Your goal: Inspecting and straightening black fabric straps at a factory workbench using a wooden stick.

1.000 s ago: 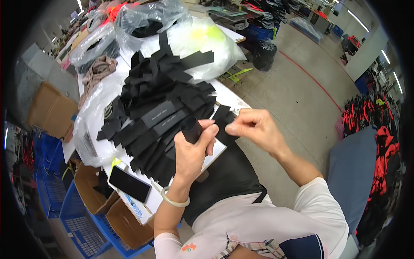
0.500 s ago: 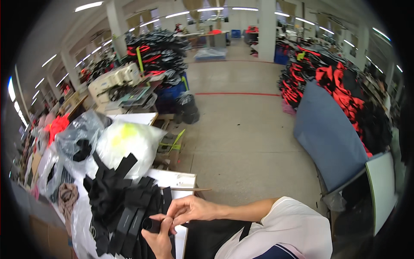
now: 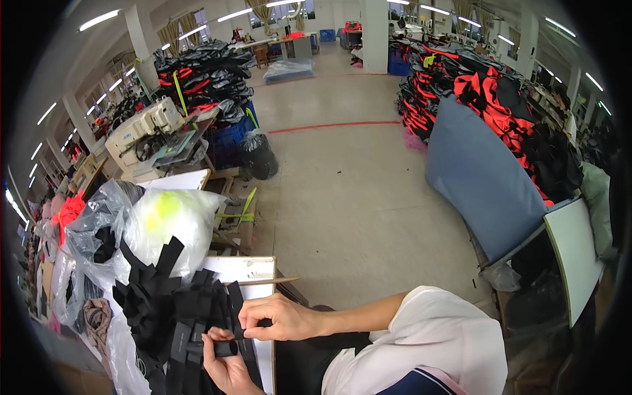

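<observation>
My left hand (image 3: 227, 368) is closed around a small rolled black fabric strip (image 3: 228, 348), its round end showing by the thumb. Just right of it, my right hand (image 3: 280, 318) is curled, thumb and fingertips pinched together. Whatever those fingertips hold, if anything, is too small to make out. A gap separates the two hands. Beneath and beyond them lies a heap of black fabric strips (image 3: 148, 296), some with small pale markings, on a white table (image 3: 240, 266).
A wooden stick (image 3: 270, 282) juts past the table's right edge. Behind the strips sits a stuffed white plastic bag (image 3: 174, 220). Farther off stand a sewing machine (image 3: 141, 135) and a black bag (image 3: 258, 157). Piled black-and-red pieces and a blue-grey sheet (image 3: 484, 178) flank the aisle's right.
My hands have moved apart, the left one lowering with the rolled strip. The whole view has shifted, so the surroundings sit farther left in the picture.
</observation>
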Tool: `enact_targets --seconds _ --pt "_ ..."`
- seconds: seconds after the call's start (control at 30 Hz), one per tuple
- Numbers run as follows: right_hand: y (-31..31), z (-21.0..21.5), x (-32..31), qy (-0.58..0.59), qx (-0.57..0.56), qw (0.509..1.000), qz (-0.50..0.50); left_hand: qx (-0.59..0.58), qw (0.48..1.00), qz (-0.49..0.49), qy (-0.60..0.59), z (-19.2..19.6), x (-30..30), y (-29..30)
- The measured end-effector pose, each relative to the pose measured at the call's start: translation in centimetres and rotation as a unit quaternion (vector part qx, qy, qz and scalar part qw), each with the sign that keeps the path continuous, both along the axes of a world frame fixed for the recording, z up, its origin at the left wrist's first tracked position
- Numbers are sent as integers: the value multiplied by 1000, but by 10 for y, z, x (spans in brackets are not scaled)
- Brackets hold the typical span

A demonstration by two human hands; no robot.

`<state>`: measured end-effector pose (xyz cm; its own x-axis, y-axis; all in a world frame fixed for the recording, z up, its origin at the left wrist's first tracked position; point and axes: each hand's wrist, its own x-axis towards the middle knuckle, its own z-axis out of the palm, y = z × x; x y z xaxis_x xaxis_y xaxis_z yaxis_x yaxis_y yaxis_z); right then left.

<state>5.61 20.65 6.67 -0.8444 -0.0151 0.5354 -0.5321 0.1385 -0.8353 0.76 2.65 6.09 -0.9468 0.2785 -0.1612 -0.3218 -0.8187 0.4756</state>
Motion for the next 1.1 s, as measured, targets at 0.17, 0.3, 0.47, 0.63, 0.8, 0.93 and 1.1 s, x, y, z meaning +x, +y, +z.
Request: enact_targets --seconds 0.17,0.3,0.47,0.63,0.8,0.93,1.1 --pt "11 14 1 77 89 992 -52 216 968 -44 -117 -17 -2 3" --pt "21 15 -4 140 183 965 -128 313 936 -27 -160 -19 -7 23" --pt "-7 6 -14 154 204 964 -72 325 924 55 -194 -27 4 10" --pt "-16 3 -18 174 245 952 -53 272 953 80 -111 -35 6 12" --pt "-21 -2 -21 174 273 945 -47 200 970 139 -21 -26 11 24" --pt "-24 -6 -16 143 229 963 -4 170 971 166 15 -28 8 25" --pt "-35 -14 -24 -42 43 998 35 171 971 155 57 -28 5 25"
